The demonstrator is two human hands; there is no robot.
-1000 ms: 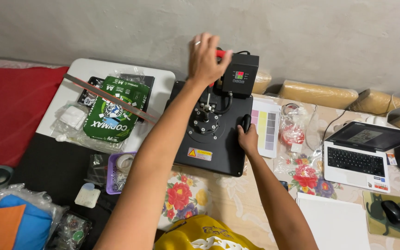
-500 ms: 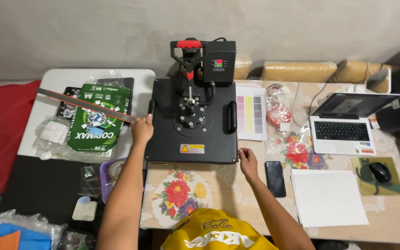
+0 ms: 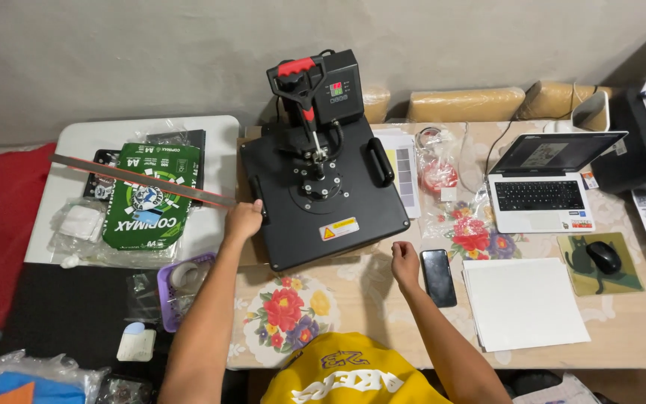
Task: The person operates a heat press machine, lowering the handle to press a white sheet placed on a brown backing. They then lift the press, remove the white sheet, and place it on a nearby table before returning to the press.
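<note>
Since the earlier frame, our left hand (image 3: 242,221) has stayed at the left edge of the heat press (image 3: 323,191), while our right hand (image 3: 405,263) has moved off toward the table (image 3: 383,314) in front of the machine.

Head view: we see the heat press sitting closed and flat on the flower-patterned table, its red-tipped lever (image 3: 302,86) raised toward the wall. Our left hand is curled against the press's left side handle; whether the fingers fully wrap it, we cannot tell. Our right hand is loosely closed, holds nothing, and rests on the table just beside the dark phone (image 3: 438,277), near the front right corner of the press.

To handle the press well, we judge that both hands should grip the side handles and stay off the top plate. We should keep clear of the green paper ream (image 3: 149,196) and metal ruler (image 3: 140,179) to the left, and the laptop (image 3: 543,179) to the right.
</note>
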